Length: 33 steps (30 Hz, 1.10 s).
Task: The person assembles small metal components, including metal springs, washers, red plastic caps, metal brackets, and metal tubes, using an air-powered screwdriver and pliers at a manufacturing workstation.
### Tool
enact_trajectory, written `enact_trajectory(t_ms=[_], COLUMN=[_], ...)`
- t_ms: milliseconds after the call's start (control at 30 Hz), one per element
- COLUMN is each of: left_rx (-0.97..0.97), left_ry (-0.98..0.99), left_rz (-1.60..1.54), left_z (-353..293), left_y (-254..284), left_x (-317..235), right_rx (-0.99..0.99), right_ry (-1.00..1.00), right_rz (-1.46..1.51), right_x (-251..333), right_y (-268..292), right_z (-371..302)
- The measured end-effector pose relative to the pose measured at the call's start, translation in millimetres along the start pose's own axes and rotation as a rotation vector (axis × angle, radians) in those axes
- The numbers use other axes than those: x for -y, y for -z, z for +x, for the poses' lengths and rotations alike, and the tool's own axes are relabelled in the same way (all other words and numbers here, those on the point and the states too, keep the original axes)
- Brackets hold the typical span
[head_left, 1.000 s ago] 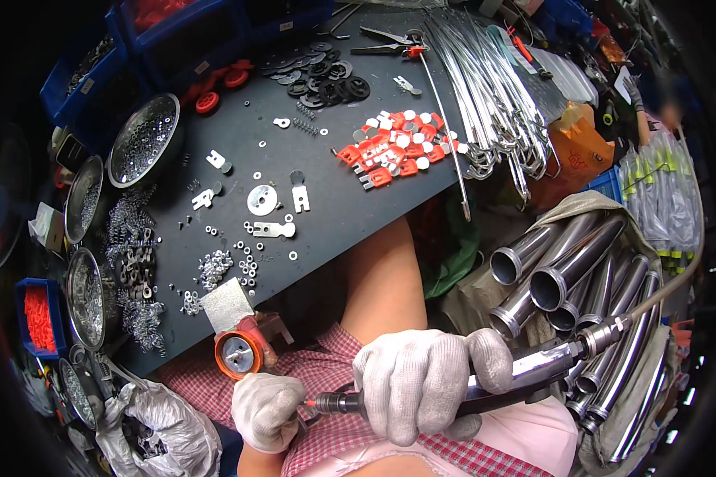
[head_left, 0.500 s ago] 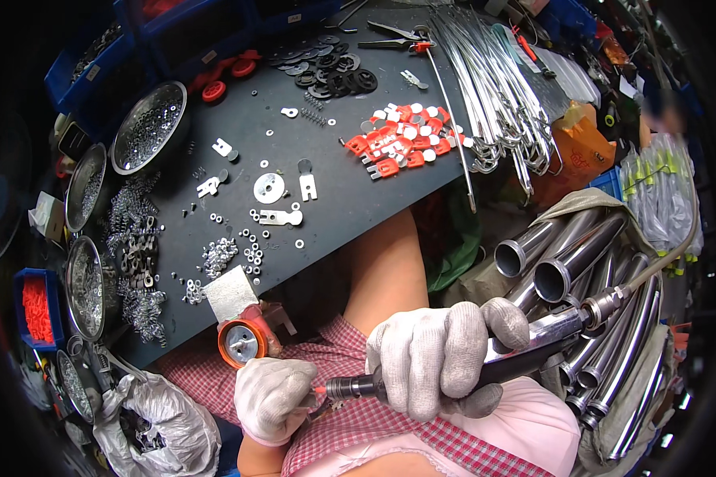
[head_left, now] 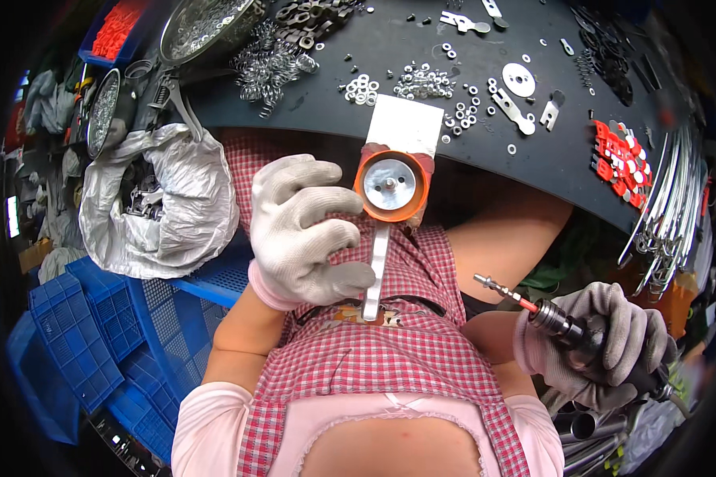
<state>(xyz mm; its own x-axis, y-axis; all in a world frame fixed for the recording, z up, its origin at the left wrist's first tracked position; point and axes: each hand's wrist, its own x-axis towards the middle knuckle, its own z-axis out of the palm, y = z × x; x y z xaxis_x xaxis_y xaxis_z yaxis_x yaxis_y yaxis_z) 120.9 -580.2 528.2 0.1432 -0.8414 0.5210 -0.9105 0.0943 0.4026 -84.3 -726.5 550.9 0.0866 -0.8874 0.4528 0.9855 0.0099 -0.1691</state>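
No lettering can be read. A faint pale marking stands on a blue crate [head_left: 71, 338], between eight and nine o'clock from the middle of the view, toward the dark rim; it runs slantwise near the crate's left edge and is too small and soft to make out. At six o'clock, nearer the middle, a printed patch [head_left: 390, 318] in brown and pale tones sits on the front of the red-and-white checked apron [head_left: 358, 366]. A flat metal strip [head_left: 372, 298] reaches down from twelve o'clock of the patch and covers part of it; whether the patch bears words cannot be told.
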Motion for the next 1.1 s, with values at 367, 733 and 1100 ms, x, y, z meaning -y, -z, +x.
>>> enact_trajectory(t_ms=[367, 733, 1100], left_rx=[0.296, 0.42, 0.428], left_ry=[0.19, 0.155, 0.149], left_rz=[0.193, 0.244, 0.224], left_z=[-0.7, 1.7, -2.4], left_y=[-8.4, -3.7, -7.3], left_x=[-17.6, -18.8, -15.0], right_rx=[-0.023, -0.107, -0.068], right_ry=[-0.161, -0.059, -0.075], right_rz=[-0.078, -0.241, -0.271], right_x=[11.4, 3.0, -1.1], right_y=[4.9, -0.2, 1.7], right_z=[-4.7, -2.6, -1.2])
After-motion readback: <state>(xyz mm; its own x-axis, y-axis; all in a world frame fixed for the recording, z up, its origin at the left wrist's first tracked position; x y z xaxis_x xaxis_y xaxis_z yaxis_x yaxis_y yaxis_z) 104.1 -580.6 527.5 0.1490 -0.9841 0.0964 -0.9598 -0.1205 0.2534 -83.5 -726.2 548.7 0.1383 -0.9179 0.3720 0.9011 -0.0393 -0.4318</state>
